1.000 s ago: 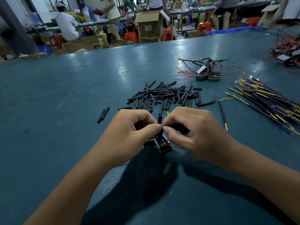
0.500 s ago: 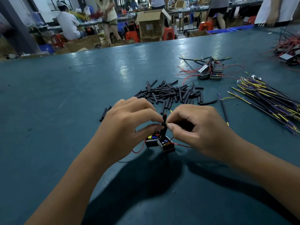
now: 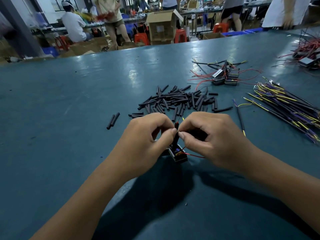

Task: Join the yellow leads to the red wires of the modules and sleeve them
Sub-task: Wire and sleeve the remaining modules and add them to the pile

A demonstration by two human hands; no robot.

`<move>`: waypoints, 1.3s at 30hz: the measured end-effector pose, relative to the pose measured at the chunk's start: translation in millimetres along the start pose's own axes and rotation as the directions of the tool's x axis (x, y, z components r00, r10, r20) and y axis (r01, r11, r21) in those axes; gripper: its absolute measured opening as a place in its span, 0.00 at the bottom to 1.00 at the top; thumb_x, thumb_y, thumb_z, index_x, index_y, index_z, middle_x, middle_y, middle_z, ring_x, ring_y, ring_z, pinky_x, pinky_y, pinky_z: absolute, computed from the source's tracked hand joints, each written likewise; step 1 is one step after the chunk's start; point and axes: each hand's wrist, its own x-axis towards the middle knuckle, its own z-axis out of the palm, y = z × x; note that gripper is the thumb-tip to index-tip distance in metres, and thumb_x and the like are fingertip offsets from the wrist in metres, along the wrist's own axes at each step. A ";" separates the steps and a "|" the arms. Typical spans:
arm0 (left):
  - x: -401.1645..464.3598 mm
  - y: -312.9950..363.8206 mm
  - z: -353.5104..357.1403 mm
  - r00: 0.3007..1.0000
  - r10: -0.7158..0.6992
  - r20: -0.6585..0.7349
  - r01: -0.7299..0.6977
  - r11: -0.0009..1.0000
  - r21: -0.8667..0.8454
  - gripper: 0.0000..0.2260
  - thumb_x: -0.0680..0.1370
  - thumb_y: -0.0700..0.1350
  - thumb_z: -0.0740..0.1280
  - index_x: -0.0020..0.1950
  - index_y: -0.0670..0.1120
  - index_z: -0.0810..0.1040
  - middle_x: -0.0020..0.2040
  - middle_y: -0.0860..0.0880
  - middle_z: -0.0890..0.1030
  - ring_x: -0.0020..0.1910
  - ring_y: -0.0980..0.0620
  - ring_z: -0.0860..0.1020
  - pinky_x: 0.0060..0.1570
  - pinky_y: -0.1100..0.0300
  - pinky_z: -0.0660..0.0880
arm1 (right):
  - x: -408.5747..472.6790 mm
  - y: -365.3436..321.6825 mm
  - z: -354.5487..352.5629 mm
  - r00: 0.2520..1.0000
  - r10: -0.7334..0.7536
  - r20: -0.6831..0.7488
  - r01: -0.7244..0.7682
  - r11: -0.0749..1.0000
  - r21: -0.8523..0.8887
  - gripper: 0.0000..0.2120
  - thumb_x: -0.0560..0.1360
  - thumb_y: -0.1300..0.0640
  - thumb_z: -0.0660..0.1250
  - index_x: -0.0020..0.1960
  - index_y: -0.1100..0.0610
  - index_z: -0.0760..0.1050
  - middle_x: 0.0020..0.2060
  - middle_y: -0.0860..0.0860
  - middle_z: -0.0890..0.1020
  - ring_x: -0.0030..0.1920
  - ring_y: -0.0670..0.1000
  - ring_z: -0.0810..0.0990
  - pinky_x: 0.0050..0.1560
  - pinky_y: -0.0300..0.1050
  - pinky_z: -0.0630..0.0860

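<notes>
1. A black sleeve [image 3: 176,134] stands nearly upright between my two thumbs, with a red wire tip [image 3: 177,122] and a yellow lead tip [image 3: 182,119] poking out of its top.
2. My left hand [image 3: 147,141] pinches the sleeve between thumb and curled fingers.
3. My right hand [image 3: 209,139] pinches it from the other side, fingers curled in.
4. Below them a small black module [image 3: 178,154] rests on the table [image 3: 69,118], a red wire [image 3: 195,155] trailing right from it.
5. Just beyond my hands lies a heap of spare sleeves [image 3: 180,101]; two more [image 3: 113,120] lie apart to the left.
6. Farther right sit more modules [image 3: 225,77] with red wires, and a bundle of leads [image 3: 285,104].
7. People work among cardboard boxes [image 3: 161,25] past the table.
</notes>
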 end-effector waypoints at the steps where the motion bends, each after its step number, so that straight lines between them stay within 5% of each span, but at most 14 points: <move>1: 0.2 1.3 1.2 0.989 -0.143 0.040 0.148 0.972 -0.182 0.08 0.78 0.42 0.68 0.39 0.45 0.80 0.31 0.58 0.76 0.31 0.61 0.71 0.33 0.67 0.67 | -0.1 -0.1 0.5 1.000 -0.001 -0.002 0.001 1.000 0.000 0.02 0.73 0.61 0.69 0.42 0.60 0.80 0.35 0.47 0.79 0.36 0.44 0.73 0.39 0.29 0.66; 3: 1.0 3.7 3.9 0.908 -0.386 0.163 0.416 0.786 -0.457 0.10 0.77 0.41 0.69 0.36 0.45 0.80 0.30 0.53 0.76 0.29 0.58 0.69 0.30 0.66 0.64 | -0.4 -0.1 1.0 1.000 -0.001 0.003 0.001 1.000 0.003 0.03 0.74 0.62 0.69 0.42 0.60 0.80 0.35 0.47 0.79 0.36 0.43 0.73 0.40 0.28 0.65; 5: 0.5 4.3 3.8 0.867 -0.441 0.229 0.494 0.713 -0.497 0.10 0.78 0.41 0.69 0.36 0.45 0.81 0.31 0.51 0.77 0.29 0.57 0.70 0.31 0.66 0.65 | -0.6 -0.1 1.0 1.000 0.002 0.007 -0.002 1.000 0.000 0.03 0.74 0.62 0.69 0.42 0.60 0.80 0.35 0.47 0.79 0.36 0.43 0.72 0.40 0.27 0.65; 9: -0.8 -3.2 -9.0 0.999 -0.033 0.034 0.035 0.999 -0.034 0.03 0.77 0.47 0.73 0.48 0.49 0.81 0.39 0.58 0.79 0.35 0.58 0.74 0.38 0.69 0.69 | 0.3 2.3 -2.1 1.000 0.021 -0.011 -0.021 0.999 0.028 0.02 0.74 0.61 0.70 0.42 0.59 0.80 0.34 0.47 0.79 0.35 0.44 0.74 0.38 0.29 0.66; 14: 1.1 -6.5 -12.5 0.961 0.277 0.003 -0.266 0.923 0.279 0.05 0.75 0.45 0.73 0.50 0.47 0.84 0.48 0.52 0.81 0.44 0.49 0.79 0.43 0.44 0.74 | -1.0 2.8 -1.4 1.000 0.025 -0.006 -0.025 0.999 0.045 0.02 0.74 0.61 0.69 0.42 0.59 0.80 0.34 0.47 0.79 0.35 0.44 0.74 0.38 0.28 0.66; 23: 3.7 -8.7 -13.2 0.913 0.408 0.015 -0.374 0.820 0.432 0.09 0.81 0.49 0.67 0.47 0.46 0.84 0.45 0.50 0.82 0.40 0.45 0.78 0.39 0.47 0.71 | 0.1 0.8 -1.1 1.000 0.022 -0.004 -0.022 0.999 0.031 0.03 0.74 0.61 0.69 0.43 0.60 0.80 0.34 0.47 0.79 0.35 0.45 0.74 0.38 0.28 0.66; 27: 1.0 -5.8 -10.2 0.964 0.266 -0.005 -0.253 0.925 0.284 0.04 0.78 0.46 0.70 0.46 0.46 0.82 0.43 0.53 0.80 0.40 0.50 0.75 0.42 0.49 0.71 | -0.2 -0.2 -1.3 1.000 0.017 -0.005 -0.016 0.999 0.027 0.03 0.74 0.61 0.69 0.42 0.60 0.80 0.34 0.47 0.79 0.35 0.44 0.74 0.38 0.28 0.66; 30: -1.4 -3.9 -7.7 0.999 0.021 0.045 -0.020 0.999 -0.026 0.05 0.79 0.46 0.71 0.43 0.48 0.81 0.37 0.55 0.79 0.36 0.58 0.74 0.40 0.62 0.71 | -0.3 -0.5 -1.5 1.000 0.010 -0.005 -0.010 1.000 0.019 0.03 0.74 0.61 0.69 0.42 0.59 0.81 0.34 0.48 0.80 0.35 0.45 0.75 0.38 0.32 0.68; 33: -0.8 -1.1 -8.4 0.923 -0.310 0.230 0.381 0.826 -0.415 0.07 0.78 0.43 0.71 0.40 0.44 0.82 0.33 0.47 0.79 0.31 0.52 0.72 0.33 0.62 0.70 | 0.1 -1.5 0.0 1.000 0.002 0.004 -0.002 1.000 0.011 0.03 0.74 0.60 0.69 0.42 0.59 0.81 0.35 0.47 0.80 0.36 0.45 0.75 0.38 0.34 0.69; 36: -0.8 1.6 -5.7 0.790 -0.438 0.428 0.613 0.547 -0.570 0.08 0.77 0.41 0.69 0.38 0.44 0.81 0.29 0.51 0.73 0.28 0.56 0.66 0.27 0.70 0.64 | -0.1 -2.7 2.0 1.000 0.001 0.012 -0.002 1.000 0.019 0.03 0.74 0.60 0.69 0.43 0.59 0.81 0.35 0.47 0.79 0.35 0.44 0.74 0.38 0.32 0.68; 37: -0.5 2.3 -5.6 0.781 -0.442 0.440 0.623 0.520 -0.584 0.08 0.78 0.41 0.68 0.38 0.44 0.80 0.28 0.52 0.73 0.28 0.56 0.66 0.26 0.70 0.64 | -0.2 -2.7 2.1 1.000 0.001 0.012 -0.002 1.000 0.019 0.03 0.74 0.60 0.69 0.42 0.59 0.80 0.35 0.47 0.79 0.35 0.44 0.74 0.38 0.32 0.68; 39: -1.1 0.6 -6.9 0.874 -0.373 0.311 0.484 0.727 -0.487 0.07 0.78 0.42 0.70 0.39 0.44 0.80 0.30 0.55 0.76 0.30 0.57 0.69 0.30 0.70 0.66 | 0.1 -1.7 1.2 1.000 0.011 0.007 -0.011 1.000 0.019 0.03 0.74 0.60 0.69 0.42 0.59 0.80 0.34 0.47 0.80 0.35 0.45 0.74 0.38 0.33 0.68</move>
